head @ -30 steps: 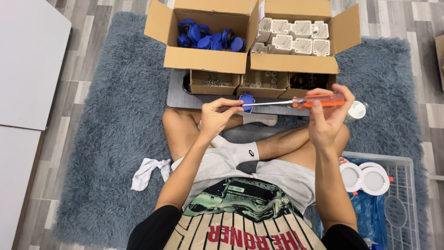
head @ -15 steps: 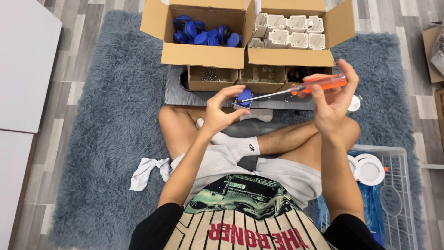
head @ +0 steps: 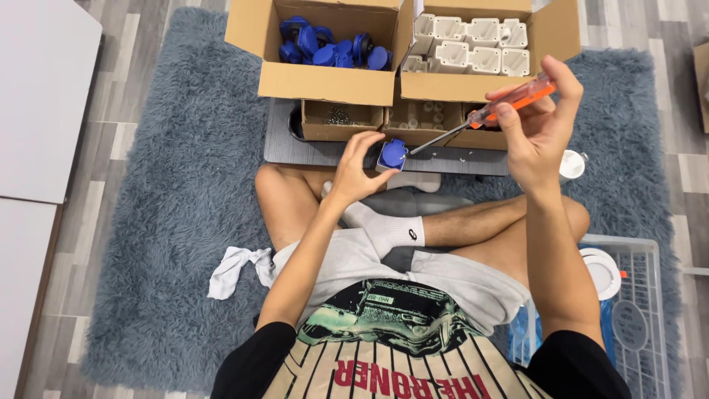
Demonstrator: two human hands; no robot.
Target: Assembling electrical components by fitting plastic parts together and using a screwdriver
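I see left hand [head: 354,174] fingers gripping a blue socket part [head: 392,155] | right hand [head: 535,122] fingers clamped on an orange-handled screwdriver [head: 484,114], tip at the part's 3 o'clock | cardboard boxes [head: 332,81] at 12

I see my left hand [head: 358,166] pinching a small blue part [head: 392,155] over my crossed legs, while my right hand [head: 535,125] grips an orange-handled screwdriver [head: 484,114] whose tip touches the part. Beyond them, on a grey rug [head: 170,207], stand a box of blue parts [head: 325,81] and a box of white parts [head: 473,85].
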